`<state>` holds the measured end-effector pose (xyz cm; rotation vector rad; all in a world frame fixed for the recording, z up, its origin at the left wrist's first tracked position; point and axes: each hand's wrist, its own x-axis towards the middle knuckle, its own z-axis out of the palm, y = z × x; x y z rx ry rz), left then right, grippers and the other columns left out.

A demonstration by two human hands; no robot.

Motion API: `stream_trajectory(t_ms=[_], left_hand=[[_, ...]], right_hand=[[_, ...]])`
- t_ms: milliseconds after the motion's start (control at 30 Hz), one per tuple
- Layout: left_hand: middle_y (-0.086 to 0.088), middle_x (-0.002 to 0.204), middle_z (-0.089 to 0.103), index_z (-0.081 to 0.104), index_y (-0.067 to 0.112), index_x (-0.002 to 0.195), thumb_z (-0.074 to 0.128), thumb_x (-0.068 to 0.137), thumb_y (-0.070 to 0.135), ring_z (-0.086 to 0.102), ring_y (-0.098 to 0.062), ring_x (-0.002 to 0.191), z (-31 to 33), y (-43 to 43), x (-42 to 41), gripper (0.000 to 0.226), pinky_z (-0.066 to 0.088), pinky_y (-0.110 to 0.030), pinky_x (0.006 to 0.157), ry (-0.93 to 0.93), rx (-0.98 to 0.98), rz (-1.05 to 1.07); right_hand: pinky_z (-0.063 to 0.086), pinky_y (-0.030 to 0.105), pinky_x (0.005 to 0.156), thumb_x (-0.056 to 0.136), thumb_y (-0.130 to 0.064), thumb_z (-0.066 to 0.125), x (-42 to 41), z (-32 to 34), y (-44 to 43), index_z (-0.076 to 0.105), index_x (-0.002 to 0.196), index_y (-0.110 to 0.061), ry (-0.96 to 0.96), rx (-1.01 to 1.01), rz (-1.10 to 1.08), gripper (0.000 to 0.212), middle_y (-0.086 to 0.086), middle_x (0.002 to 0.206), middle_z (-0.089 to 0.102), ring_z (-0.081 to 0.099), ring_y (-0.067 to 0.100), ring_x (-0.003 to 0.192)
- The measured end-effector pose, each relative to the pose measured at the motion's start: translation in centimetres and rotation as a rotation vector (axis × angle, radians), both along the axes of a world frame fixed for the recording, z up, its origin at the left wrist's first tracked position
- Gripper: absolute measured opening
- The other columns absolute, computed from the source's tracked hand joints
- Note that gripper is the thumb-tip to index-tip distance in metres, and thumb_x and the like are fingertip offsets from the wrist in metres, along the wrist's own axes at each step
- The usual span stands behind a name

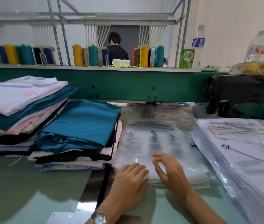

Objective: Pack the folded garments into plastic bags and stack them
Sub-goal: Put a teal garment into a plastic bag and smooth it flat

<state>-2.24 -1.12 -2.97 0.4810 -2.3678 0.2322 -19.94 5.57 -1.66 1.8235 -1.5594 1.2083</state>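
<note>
teal garment (82,122), white shirt (14,92), green table (23,191)

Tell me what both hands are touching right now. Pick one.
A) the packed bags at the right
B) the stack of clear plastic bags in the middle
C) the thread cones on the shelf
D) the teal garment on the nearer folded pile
B: the left hand and the right hand both lie on the near end of the stack of clear plastic bags.
</note>
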Motion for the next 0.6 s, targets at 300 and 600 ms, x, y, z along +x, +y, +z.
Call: stream_trajectory(t_ms=[300, 600], left_hand=[[-0.004, 0.13, 0.062, 0.066, 0.01, 0.122, 0.07, 0.087, 0.012, 0.056, -0.021, 0.125, 4.4, -3.0, 3.1, 0.035, 0.043, -0.038, 0.105, 0.335, -0.125, 0.195], [0.011, 0.162, 0.007, 0.02, 0.026, 0.155, 0.047, 0.1, 0.041, 0.008, -0.01, 0.15, 8.4, -8.5, 8.6, 0.063, 0.01, -0.029, 0.122, -0.15, 0.067, 0.449]], right_hand=[[0.047, 0.026, 0.08, 0.07, 0.003, 0.079, -0.2, -0.4, 0.3, 0.067, 0.08, -0.009, 0.009, 0.061, -0.017, 0.02, -0.002, 0.097, 0.072, 0.069, 0.015, 0.088], [0.046, 0.028, 0.078, 0.069, 0.002, 0.079, -0.2, -0.5, 0.4, 0.066, 0.081, -0.012, -0.016, 0.096, -0.007, 0.023, -0.004, 0.092, 0.07, 0.068, 0.016, 0.086]])
